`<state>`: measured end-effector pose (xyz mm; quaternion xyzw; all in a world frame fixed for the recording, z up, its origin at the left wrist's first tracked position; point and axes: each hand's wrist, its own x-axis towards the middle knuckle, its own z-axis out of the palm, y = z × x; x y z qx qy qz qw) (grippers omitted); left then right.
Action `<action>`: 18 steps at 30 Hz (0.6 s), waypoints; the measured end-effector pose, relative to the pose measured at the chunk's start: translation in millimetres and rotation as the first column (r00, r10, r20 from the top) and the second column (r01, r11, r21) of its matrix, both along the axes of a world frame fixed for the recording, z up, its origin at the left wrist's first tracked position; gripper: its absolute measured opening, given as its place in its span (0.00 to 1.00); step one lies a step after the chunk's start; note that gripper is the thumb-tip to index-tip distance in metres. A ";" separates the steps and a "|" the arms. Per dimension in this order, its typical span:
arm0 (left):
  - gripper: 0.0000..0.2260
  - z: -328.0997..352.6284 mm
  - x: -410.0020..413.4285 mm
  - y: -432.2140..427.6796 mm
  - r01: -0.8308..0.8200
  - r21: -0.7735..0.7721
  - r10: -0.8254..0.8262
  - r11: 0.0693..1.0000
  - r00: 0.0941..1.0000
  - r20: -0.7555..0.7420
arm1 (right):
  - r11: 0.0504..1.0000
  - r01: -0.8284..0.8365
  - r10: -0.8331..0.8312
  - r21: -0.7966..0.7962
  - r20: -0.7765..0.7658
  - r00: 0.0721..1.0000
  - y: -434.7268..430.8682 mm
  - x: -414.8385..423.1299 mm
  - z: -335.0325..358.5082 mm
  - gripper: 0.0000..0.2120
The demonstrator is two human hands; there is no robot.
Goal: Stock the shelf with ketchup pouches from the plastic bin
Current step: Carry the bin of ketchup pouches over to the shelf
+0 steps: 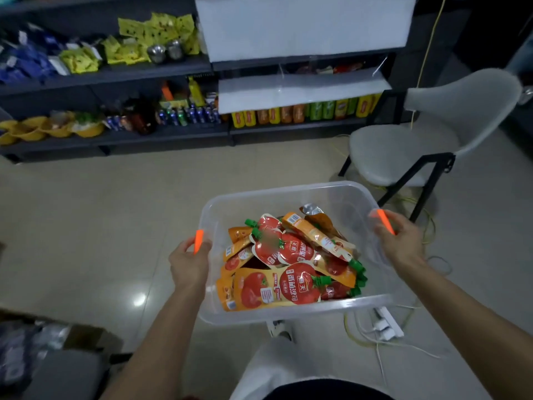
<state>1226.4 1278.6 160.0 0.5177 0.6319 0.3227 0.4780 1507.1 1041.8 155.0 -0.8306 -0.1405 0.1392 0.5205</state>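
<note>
A clear plastic bin (288, 194) hangs above the floor, carried between both hands. Inside lies a heap of several orange-and-red ketchup pouches (291, 267) with green caps. My left hand (189, 262) grips the orange clip handle on the bin's left side. On the right side, my right hand (399, 241) grips the other orange clip handle. The dark shelf unit (161, 73) stands ahead across the floor, with stocked rows of goods.
A grey chair (403, 151) on black legs stands to the right of the shelf. Yellow and white cables and a power strip (386, 324) lie on the floor at right. A cardboard box with packets (43, 342) sits at lower left. White panels (302, 24) cover part of the shelf.
</note>
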 end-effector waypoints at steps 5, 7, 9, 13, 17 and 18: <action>0.13 4.0 95.6 110.3 0.097 -0.003 -0.097 0.995 0.995 -0.019 | 0.992 0.123 -0.123 -0.009 -0.006 0.992 83.9 64.0 3.5 0.18; 0.12 7.0 133.8 147.0 0.148 0.000 -0.148 0.989 0.988 -0.033 | 0.987 0.159 -0.159 0.000 -0.013 0.987 112.0 89.5 5.2 0.17; 0.11 7.0 173.3 182.2 0.178 -0.001 -0.178 0.984 0.983 -0.034 | 0.981 0.194 -0.194 -0.011 -0.020 0.981 140.1 119.7 5.3 0.17; 0.11 -1.1 253.3 247.9 0.243 -0.018 -0.244 0.970 0.969 -0.037 | 0.962 0.271 -0.272 -0.016 -0.046 0.961 190.7 182.4 -5.5 0.15; 0.11 -13.0 334.3 302.3 0.311 -0.029 -0.312 0.950 0.949 -0.036 | 0.932 0.360 -0.361 -0.032 -0.078 0.929 230.7 243.0 -18.5 0.14; 0.11 -17.3 359.1 317.7 0.334 -0.040 -0.335 0.942 0.942 -0.033 | 0.924 0.381 -0.383 -0.041 -0.090 0.919 241.9 261.2 -21.6 0.13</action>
